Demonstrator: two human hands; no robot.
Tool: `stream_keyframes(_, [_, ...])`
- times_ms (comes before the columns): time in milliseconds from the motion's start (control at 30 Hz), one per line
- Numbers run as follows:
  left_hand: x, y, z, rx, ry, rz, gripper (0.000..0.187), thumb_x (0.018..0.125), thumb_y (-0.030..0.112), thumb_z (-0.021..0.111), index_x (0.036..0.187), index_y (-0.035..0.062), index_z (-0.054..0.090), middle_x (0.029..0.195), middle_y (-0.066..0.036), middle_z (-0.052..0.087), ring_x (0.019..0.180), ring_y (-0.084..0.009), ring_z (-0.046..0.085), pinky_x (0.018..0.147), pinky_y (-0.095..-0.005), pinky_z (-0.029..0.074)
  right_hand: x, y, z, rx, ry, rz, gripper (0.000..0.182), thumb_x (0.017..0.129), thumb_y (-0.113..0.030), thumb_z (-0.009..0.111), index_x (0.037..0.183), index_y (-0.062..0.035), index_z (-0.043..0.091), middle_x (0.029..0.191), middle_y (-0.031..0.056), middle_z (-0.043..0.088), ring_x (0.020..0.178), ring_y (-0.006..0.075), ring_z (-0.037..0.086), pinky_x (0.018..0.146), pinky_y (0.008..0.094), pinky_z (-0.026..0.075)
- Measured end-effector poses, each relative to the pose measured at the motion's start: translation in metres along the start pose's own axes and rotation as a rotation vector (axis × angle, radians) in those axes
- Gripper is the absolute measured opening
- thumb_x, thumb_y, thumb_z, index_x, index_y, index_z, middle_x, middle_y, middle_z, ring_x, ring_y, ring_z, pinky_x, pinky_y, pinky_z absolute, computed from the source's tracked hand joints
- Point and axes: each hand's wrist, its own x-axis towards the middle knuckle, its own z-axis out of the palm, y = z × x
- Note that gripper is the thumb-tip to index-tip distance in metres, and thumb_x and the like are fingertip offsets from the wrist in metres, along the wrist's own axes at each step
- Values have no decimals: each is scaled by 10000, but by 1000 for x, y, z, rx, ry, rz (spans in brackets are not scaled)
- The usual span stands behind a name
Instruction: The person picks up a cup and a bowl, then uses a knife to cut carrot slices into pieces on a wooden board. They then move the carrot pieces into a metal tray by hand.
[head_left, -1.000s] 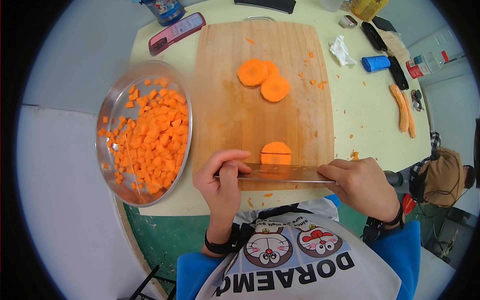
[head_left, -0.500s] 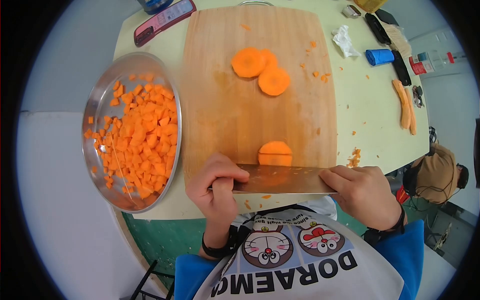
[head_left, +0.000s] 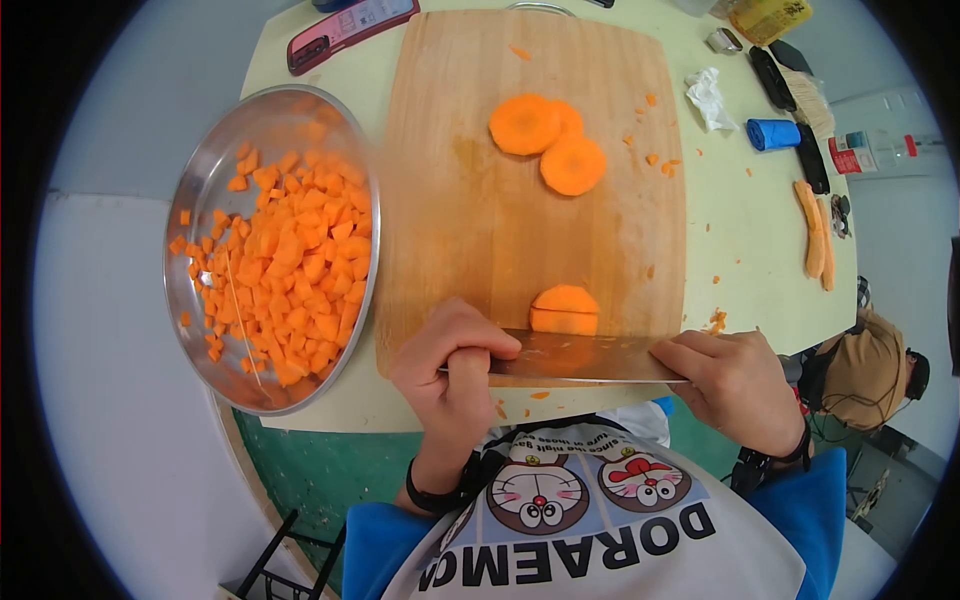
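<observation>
A: Carrot slice [head_left: 564,307] — it is lying flat on the cutting board [head_left: 470,250], touching the far side of the knife [head_left: 580,358], midway between the two grips.

B: So which step is going on?

A: Judging by the blade, the person is chopping that slice down. The right hand [head_left: 735,385] is closing its grip round the handle end; the left hand [head_left: 452,370] is pinching the blade's tip end, fingers curled over the spine.

B: And what is the next move asking for?

A: I'd say a level press with both hands, with fingertips staying off the edge.

B: How is the slice looking?

A: Bright orange, rounded on its far side, a cut line showing across it near the blade. Further off, two round slices [head_left: 548,142] are overlapping; left of the left grip, a steel bowl [head_left: 205,170] is holding diced carrot [head_left: 285,265].
</observation>
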Motion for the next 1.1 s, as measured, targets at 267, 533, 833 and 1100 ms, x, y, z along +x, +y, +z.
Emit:
stream_keyframes(267, [-2, 3, 5, 61, 4, 7, 178, 741, -24, 389, 666, -47, 548, 621, -104, 529, 547, -128, 456, 464, -213, 349, 1, 7, 6, 36, 21, -25, 136, 698, -63, 605, 821, -69, 548, 697, 40, 534, 576, 232, 589, 460, 334, 445])
stream_keyframes(533, [-2, -1, 6, 7, 31, 1, 191, 751, -32, 367, 661, -51, 534, 619, -103, 516, 564, -135, 470, 508, -226, 372, 1, 2, 2, 21, -43, 38, 137, 721, -80, 616, 853, -61, 585, 716, 55, 565, 597, 266, 587, 508, 364, 460])
stream_keyframes(833, [-1, -4, 8, 45, 80, 50, 202, 761, -53, 382, 674, -51, 564, 616, -86, 551, 555, -116, 522, 534, -220, 411, 3, 12, 11, 1, -13, 1, 137, 764, -153, 634, 868, -64, 620, 733, 72, 586, 617, 282, 589, 539, 370, 463])
stream_keyframes(1100, [-10, 7, 5, 182, 45, -59, 190, 844, 52, 427, 857, -43, 591, 731, -103, 586, 695, -148, 567, 655, -252, 446, -12, 6, 17, 18, 82, -24, 115, 792, -151, 619, 853, -53, 616, 708, 73, 589, 612, 281, 591, 545, 369, 465])
